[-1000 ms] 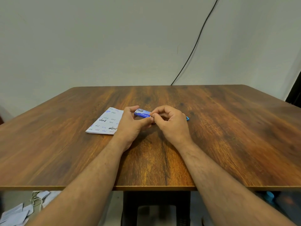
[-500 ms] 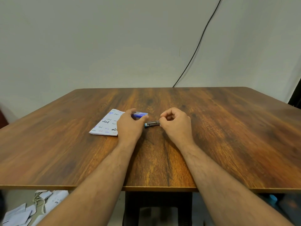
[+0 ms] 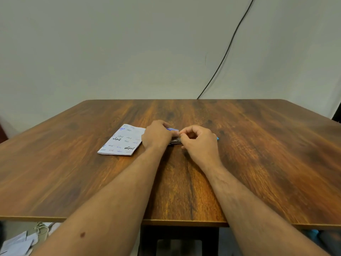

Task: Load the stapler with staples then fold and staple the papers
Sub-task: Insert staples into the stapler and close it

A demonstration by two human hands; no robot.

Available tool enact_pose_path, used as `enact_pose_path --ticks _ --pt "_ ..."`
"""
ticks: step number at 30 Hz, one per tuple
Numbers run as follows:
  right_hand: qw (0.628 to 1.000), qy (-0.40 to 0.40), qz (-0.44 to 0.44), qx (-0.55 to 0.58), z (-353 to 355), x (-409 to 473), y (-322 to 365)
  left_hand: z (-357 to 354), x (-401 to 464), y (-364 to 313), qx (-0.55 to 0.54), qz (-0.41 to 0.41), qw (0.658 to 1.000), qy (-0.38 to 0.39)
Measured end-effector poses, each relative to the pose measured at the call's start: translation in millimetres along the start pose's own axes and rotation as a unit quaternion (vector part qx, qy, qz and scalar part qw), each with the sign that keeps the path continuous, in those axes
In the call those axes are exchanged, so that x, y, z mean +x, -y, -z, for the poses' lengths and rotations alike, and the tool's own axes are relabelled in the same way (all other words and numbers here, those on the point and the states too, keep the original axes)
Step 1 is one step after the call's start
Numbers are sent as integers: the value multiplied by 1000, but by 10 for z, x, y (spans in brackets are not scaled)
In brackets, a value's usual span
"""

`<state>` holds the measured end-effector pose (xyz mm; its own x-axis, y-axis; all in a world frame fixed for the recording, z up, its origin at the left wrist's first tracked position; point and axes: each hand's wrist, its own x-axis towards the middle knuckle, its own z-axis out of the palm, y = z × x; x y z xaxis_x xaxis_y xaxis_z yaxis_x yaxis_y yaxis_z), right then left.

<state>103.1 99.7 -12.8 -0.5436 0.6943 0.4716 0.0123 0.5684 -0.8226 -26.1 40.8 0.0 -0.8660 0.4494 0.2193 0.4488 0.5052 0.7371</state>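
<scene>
The folded paper (image 3: 121, 140), left of centre in the frame on the table (image 3: 258, 154), is covered with the same handwritten word, repeated in black and blue ink and upside down to the camera. The largest black ones seem to read "Satya"; the small ones are too small to read.

Blue-topped silver stapler (image 3: 175, 140), white paper (image 3: 122, 140) with black and blue writing, brown wood-grain table (image 3: 258, 154).
</scene>
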Motion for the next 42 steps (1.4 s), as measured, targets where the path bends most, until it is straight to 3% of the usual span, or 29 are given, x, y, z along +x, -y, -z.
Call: enact_pose_path --ticks 7,12,14,18,42 --pt "994 -4 -66 90 67 9 48 101 -145 -17 -77 -86 992 -52" --pt "973 40 -110 200 149 -8 74 216 -389 -2 -186 -157 963 114" --pt "973 54 -109 197 162 -14 79 209 -445 70 -217 -173 951 139" --pt "972 75 -118 187 157 4 57 182 -497 143 -312 -142 930 136" --pt "971 98 -98 195 129 10 17 216 -477 164 -391 -62 911 117"
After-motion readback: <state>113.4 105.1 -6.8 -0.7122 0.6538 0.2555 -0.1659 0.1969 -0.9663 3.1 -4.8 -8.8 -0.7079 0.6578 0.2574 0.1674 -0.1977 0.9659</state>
